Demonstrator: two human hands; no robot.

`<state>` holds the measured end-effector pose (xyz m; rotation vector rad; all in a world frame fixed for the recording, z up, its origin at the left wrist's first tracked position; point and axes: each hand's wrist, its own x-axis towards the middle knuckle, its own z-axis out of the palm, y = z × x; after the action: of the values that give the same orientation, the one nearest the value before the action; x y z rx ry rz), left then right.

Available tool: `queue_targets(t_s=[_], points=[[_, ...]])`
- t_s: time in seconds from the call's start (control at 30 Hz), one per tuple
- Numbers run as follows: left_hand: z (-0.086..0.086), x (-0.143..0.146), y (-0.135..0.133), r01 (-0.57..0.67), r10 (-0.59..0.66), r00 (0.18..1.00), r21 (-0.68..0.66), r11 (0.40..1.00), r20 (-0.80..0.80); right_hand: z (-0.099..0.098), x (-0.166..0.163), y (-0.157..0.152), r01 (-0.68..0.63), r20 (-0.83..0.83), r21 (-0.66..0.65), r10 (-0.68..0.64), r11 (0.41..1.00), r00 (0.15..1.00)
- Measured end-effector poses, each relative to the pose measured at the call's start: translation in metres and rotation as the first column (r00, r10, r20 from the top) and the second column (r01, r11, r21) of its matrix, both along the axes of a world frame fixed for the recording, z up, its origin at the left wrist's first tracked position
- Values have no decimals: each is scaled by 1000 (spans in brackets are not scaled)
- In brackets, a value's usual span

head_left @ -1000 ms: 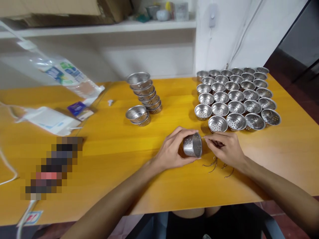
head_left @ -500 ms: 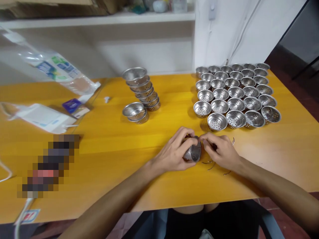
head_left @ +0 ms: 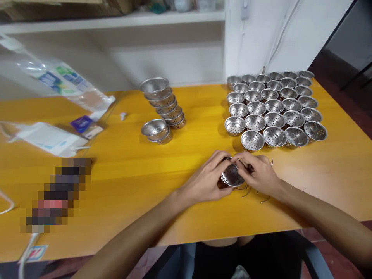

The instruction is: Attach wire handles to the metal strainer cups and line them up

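A small perforated metal cup (head_left: 231, 175) sits between both hands near the front of the yellow table (head_left: 130, 166), its open mouth turned up toward me. My left hand (head_left: 205, 180) wraps round the cup's left side. My right hand (head_left: 260, 174) pinches at the cup's rim with thumb and fingertips; a thin wire piece seems to be there, but I cannot make it out. A few bent wire hooks (head_left: 250, 192) lie on the table just below my right hand.
Rows of several perforated cups (head_left: 273, 106) fill the back right of the table. A leaning stack of cups (head_left: 164, 102) and a short stack (head_left: 157, 131) stand at mid-table. Plastic bags (head_left: 58, 83), a white packet (head_left: 48, 137) and a cable lie at left.
The cup has turned from lying on its side to mouth-up. My right hand has closed in onto its rim, and both hands have drawn together.
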<state>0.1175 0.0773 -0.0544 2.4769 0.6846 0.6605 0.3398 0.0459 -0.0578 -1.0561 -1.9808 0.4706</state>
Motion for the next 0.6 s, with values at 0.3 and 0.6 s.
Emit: queue_targets(t_s=[0.3, 0.6], points=[[4, -2, 11, 24, 22, 990, -328, 944, 137, 16, 7, 6, -272, -344, -403, 131, 874, 930], [12, -13, 25, 177, -88, 978, -539, 824, 187, 6, 1, 7, -238, -292, -443, 112, 864, 950]])
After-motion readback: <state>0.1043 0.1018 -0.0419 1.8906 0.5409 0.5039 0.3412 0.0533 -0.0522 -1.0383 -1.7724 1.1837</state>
